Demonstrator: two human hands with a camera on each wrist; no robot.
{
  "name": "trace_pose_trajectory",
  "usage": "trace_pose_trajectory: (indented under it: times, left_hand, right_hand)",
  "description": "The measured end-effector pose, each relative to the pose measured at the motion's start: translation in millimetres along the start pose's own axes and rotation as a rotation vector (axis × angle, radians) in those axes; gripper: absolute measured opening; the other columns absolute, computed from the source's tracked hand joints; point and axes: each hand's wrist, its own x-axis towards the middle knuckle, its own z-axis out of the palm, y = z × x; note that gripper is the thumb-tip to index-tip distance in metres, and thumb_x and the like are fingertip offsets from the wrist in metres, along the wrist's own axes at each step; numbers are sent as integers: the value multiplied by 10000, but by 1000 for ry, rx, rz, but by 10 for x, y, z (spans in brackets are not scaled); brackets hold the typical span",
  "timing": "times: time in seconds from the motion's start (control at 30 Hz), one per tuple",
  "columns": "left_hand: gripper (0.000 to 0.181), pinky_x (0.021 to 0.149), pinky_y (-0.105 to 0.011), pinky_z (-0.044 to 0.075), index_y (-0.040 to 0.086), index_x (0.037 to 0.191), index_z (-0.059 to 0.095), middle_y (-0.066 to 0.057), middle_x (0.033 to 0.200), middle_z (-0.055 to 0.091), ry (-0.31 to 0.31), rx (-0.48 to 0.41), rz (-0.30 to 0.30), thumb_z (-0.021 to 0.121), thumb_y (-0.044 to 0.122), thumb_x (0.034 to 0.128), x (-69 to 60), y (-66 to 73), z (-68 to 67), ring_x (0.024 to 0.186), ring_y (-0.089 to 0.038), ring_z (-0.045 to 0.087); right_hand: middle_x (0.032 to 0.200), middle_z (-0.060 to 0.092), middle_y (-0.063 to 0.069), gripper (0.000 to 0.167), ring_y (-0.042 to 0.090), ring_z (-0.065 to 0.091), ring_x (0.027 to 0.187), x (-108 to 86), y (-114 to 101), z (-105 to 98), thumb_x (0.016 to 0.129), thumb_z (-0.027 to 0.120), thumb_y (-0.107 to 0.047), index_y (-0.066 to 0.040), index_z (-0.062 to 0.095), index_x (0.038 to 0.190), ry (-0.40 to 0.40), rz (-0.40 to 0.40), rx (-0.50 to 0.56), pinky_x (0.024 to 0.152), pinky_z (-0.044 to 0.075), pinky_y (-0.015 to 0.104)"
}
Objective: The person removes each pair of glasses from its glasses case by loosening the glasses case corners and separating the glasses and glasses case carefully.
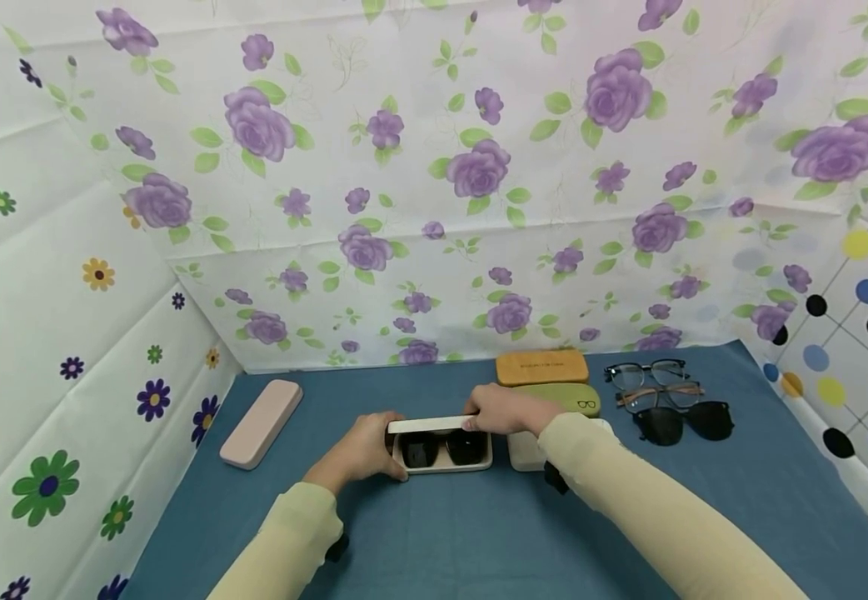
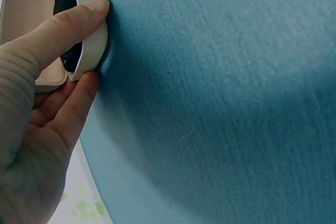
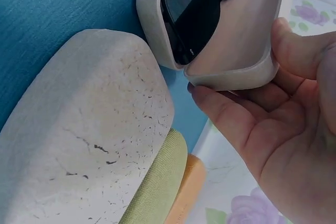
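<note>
A cream glasses case point(image 1: 445, 469) stands partly open at the middle of the table, its lid point(image 1: 431, 425) tilted up. Dark sunglasses point(image 1: 421, 451) lie inside it, lenses facing the head camera. My left hand point(image 1: 363, 452) holds the left end, and in the left wrist view its thumb lies on the base's rim point(image 2: 96, 43) with a finger against the end. With thumb and fingers, my right hand point(image 1: 511, 409) grips the lid's right end; in the right wrist view the lid's pinkish lining point(image 3: 247, 30) shows. Sunglasses also fill the base there point(image 3: 191, 17).
Right of the open case lie a pale speckled case point(image 3: 100, 129), a green case point(image 1: 569, 400) and an orange case point(image 1: 542, 367). Farther right are two pairs of clear glasses point(image 1: 655, 372) and dark sunglasses point(image 1: 685, 423). A pink case point(image 1: 261, 423) lies at left. Patterned cloth walls surround the table.
</note>
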Motion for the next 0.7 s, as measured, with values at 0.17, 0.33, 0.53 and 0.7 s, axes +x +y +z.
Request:
trace_pose_trajectory:
  times: [0.17, 0.33, 0.53, 0.7]
  left_hand:
    - [861, 720, -330, 506, 165, 1295, 526, 5, 1103, 609, 6, -6, -15, 913, 321, 541, 24, -21, 24, 910, -128, 585]
    - [643, 595, -324, 464, 154, 1074, 594, -21, 872, 608, 0, -71, -46, 911, 324, 541, 20, -33, 21, 711, -158, 566]
    - [523, 552, -318, 438, 154, 907, 589, -40, 772, 590, 9, -128, -74, 913, 325, 533, -9, -30, 14, 645, -178, 545]
    - [534, 557, -316, 434, 133, 894, 588, -44, 771, 593, 8, -147, -67, 921, 313, 517, -6, -32, 3, 640, -182, 541]
  right_hand:
    - [530, 311, -56, 329, 106, 238, 486, -25, -4, -18, 965, 523, -276, -111, 644, 707, -9, 15, 22, 520, 268, 279]
    - [644, 480, -43, 288, 85, 362, 561, -67, -15, -28, 981, 487, -281, -115, 706, 894, 33, 48, 70, 577, 359, 289]
    - [655, 475, 1, 321, 123, 372, 545, -96, -8, 19, 995, 443, -311, -89, 672, 961, 68, 45, 104, 558, 353, 311]
    - [635, 486, -7, 294, 122, 367, 481, -87, 27, 89, 997, 438, -317, -140, 665, 1055, 145, 11, 57, 544, 381, 298]
